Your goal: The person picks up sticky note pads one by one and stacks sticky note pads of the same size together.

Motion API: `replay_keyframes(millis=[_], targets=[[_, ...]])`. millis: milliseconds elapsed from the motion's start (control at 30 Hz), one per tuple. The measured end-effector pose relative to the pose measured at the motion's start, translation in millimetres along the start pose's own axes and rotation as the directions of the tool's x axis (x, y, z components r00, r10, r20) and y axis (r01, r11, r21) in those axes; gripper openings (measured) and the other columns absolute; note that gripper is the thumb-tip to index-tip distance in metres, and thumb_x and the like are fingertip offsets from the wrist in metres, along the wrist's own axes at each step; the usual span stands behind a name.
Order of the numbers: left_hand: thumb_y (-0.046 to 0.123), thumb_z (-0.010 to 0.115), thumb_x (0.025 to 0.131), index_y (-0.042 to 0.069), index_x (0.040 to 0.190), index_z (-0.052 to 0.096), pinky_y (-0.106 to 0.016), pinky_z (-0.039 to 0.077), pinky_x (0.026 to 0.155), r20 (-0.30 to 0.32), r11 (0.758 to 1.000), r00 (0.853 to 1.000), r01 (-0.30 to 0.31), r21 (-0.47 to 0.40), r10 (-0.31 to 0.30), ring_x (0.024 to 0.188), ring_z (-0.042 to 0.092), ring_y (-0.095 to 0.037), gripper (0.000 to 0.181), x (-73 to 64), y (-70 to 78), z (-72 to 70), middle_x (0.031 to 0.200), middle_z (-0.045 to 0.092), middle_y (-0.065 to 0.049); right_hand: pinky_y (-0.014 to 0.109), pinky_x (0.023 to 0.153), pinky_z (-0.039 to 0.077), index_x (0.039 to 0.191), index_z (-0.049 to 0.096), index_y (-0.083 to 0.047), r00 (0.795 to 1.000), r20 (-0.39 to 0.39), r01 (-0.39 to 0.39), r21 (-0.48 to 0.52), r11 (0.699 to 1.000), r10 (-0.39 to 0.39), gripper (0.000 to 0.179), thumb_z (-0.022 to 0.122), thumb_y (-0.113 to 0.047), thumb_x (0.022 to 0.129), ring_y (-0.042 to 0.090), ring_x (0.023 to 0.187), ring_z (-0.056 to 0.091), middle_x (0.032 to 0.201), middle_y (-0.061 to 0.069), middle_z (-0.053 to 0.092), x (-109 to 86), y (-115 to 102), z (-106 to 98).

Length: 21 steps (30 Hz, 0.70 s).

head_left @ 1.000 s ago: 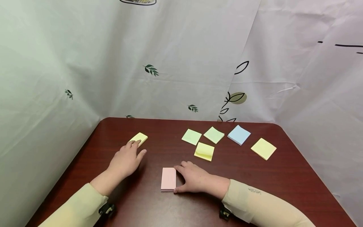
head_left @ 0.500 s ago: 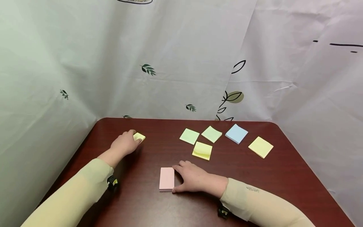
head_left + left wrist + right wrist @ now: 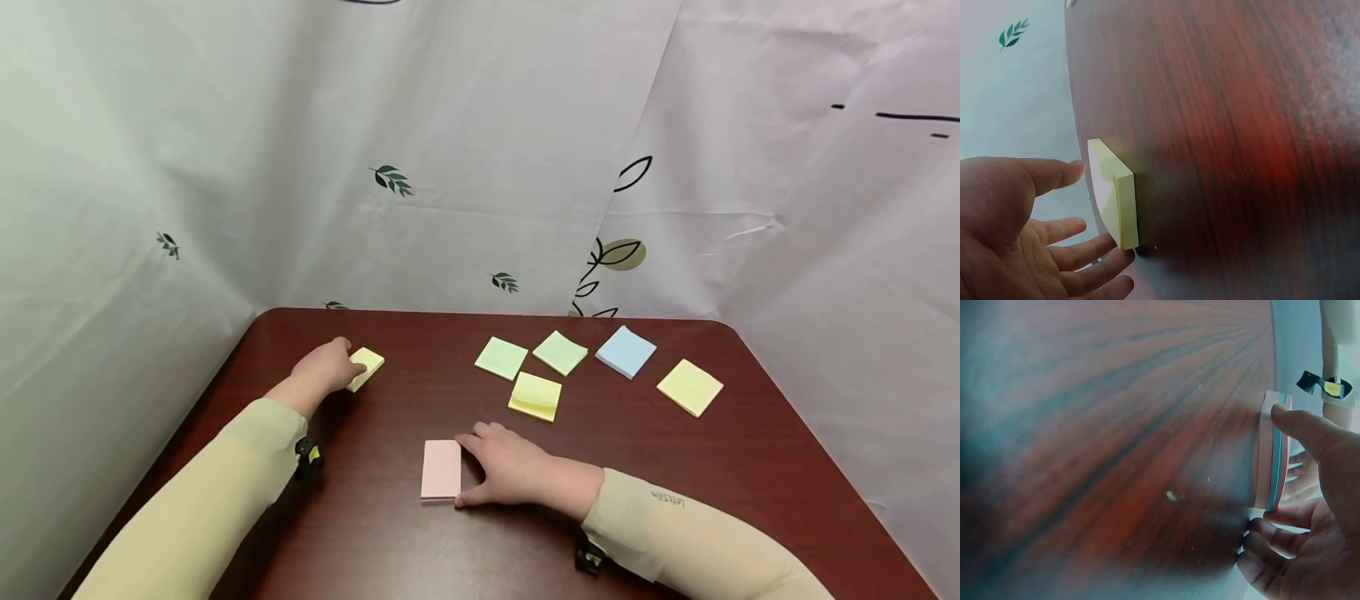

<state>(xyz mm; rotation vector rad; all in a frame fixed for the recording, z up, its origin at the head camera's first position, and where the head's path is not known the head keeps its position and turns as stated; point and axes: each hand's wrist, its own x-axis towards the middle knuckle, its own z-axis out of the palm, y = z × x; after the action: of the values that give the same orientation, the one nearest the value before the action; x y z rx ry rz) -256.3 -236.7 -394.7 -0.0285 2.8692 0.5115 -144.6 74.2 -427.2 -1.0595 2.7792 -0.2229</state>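
Note:
At the far left of the table, my left hand is spread beside a small pad of yellow sticky notes. In the left wrist view the thumb stands off the pad, while a fingertip is right at its lower corner. My right hand holds a pink-topped stack of sticky notes at the table's middle, its thumb on the near end and its fingers at the far end. Seen from the right wrist, this stack has pink and blue layers and lies on the table.
Across the back right lie two green pads of sticky notes, a blue pad and a pale yellow pad. A yellow pad with a curled sheet sits before the green ones. White patterned sheeting surrounds the table.
My left hand reached away to the yellow pad, closed in round it, then drew slightly left, so more of the pad shows. The right hand stays on the pink-topped stack.

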Motion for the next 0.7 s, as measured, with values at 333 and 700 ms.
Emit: replay_keyframes(millis=[333, 700], targets=[[0.032, 0.066, 0.092, -0.012, 0.141, 0.038, -0.055, 0.043, 0.094, 0.004, 1.0, 1.0, -0.006, -0.015, 0.006, 0.113, 0.054, -0.04, 0.072, 6.0, -1.0, -1.9, 0.138, 0.048, -0.031, 0.03, 0.088, 0.048, 0.137, 0.056, -0.012, 1.0, -0.01, 0.002, -0.001, 1.0, -0.002, 0.081, 0.077, -0.061, 0.076, 0.016, 0.1, 0.054, 0.111, 0.0, 0.055, -0.4, 0, 1], [0.022, 0.068, 0.091, -0.01, 0.141, 0.04, -0.051, 0.045, 0.088, 0.004, 1.0, 1.0, -0.004, -0.022, 0.004, 0.101, 0.055, -0.035, 0.066, 14.0, -1.2, 5.5, 0.132, 0.052, -0.029, 0.031, 0.088, 0.048, 0.137, 0.056, -0.011, 1.0, -0.011, 0.006, 0.001, 1.0, -0.006, 0.081, 0.076, -0.061, 0.076, 0.017, 0.1, 0.054, 0.111, 0.0, 0.056, 0.2, 1, 1]])
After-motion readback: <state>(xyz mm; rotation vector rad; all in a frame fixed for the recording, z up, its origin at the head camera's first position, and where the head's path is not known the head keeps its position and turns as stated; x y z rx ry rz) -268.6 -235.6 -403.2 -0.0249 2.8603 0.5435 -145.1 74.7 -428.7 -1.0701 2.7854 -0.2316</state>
